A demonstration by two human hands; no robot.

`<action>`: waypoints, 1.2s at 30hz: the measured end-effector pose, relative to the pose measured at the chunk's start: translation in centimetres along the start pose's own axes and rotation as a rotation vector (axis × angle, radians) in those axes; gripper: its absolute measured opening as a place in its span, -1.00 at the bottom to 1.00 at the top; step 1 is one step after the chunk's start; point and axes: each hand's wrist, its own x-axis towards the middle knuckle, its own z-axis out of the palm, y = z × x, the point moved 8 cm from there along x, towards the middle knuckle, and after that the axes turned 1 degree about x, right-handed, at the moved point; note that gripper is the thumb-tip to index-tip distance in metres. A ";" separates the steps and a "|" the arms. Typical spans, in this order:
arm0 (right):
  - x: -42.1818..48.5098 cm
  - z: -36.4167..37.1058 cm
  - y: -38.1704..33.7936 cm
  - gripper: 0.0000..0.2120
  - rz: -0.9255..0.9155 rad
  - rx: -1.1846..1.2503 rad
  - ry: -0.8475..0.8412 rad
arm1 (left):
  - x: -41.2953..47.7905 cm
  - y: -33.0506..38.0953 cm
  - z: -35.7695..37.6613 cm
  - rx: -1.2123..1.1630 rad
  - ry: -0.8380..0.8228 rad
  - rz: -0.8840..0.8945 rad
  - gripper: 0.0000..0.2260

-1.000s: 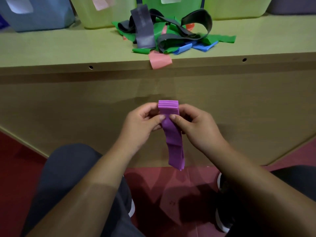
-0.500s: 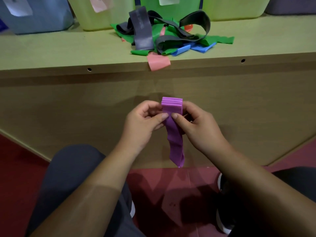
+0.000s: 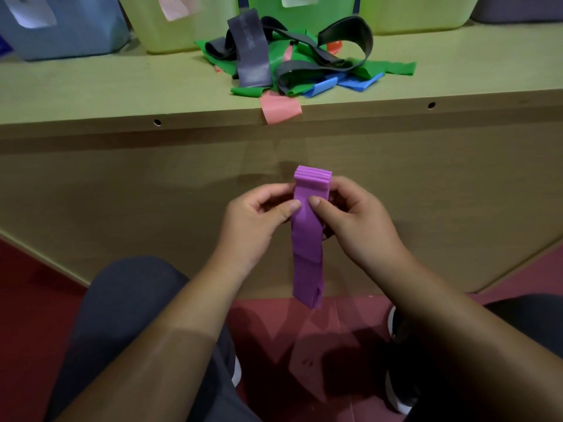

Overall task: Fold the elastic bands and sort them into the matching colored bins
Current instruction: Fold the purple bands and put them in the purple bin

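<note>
At the far left of the shelf (image 3: 76, 92) stands a blue bin (image 3: 61, 32), first in a row of bins. Lower down, the left hand (image 3: 256, 226) pinches the purple band (image 3: 307, 239) between thumb and curled fingers, just under the stack of folds at its top. The band is held in the air in front of the shelf's front panel, above the person's lap. Its upper part is pleated into several neat layers and the rest hangs down as a loose tail. The right hand (image 3: 362, 226) grips the same spot from the other side, its thumb tip nearly meeting the left thumb. Up on the shelf lies the pile of bands (image 3: 292, 65), grey, green, blue and pink mixed together. At the far right a purple bin (image 3: 518, 7) shows (only a sliver of it), likely this band's home.

The band looks thin, light, limp and a bit rubbery, so the folds would probably spring open if released. The best hold is across the whole stack, squeezing all the layers flat while the tail is brought up.
</note>
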 end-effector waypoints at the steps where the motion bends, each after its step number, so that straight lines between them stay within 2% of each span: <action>1: 0.0 -0.1 0.1 -0.77 -0.001 -0.002 0.008 | 0.0 0.1 0.0 0.041 0.004 0.026 -0.68; 5: 0.0 -0.3 -0.1 -0.74 -0.009 -0.031 0.018 | -0.1 0.0 0.3 0.174 -0.001 0.081 -0.55; 10: 0.1 -0.5 -0.1 -0.75 0.001 0.005 0.024 | -0.3 -0.2 1.1 0.096 -0.054 0.034 -0.47; 18: 0.1 -0.5 -0.7 -0.74 0.000 0.009 -0.018 | 0.1 -0.2 0.4 0.047 -0.043 0.008 -0.62; 23: 0.3 -0.6 -0.5 -0.73 0.007 0.033 -0.005 | 0.0 -0.8 0.4 -0.056 -0.051 -0.099 -0.78; 30: 0.4 -1.3 -0.5 -0.76 0.070 0.111 0.033 | -0.3 -1.4 1.1 -0.217 -0.064 -0.198 -0.88; 33: 0.4 -1.2 -0.6 -0.76 0.095 0.168 0.027 | -0.1 -1.7 1.0 -0.201 -0.061 -0.192 -0.88; 36: 0.3 -1.3 -0.5 -0.75 0.102 0.173 0.030 | 0.0 -1.3 0.6 -0.078 -0.047 -0.106 -0.83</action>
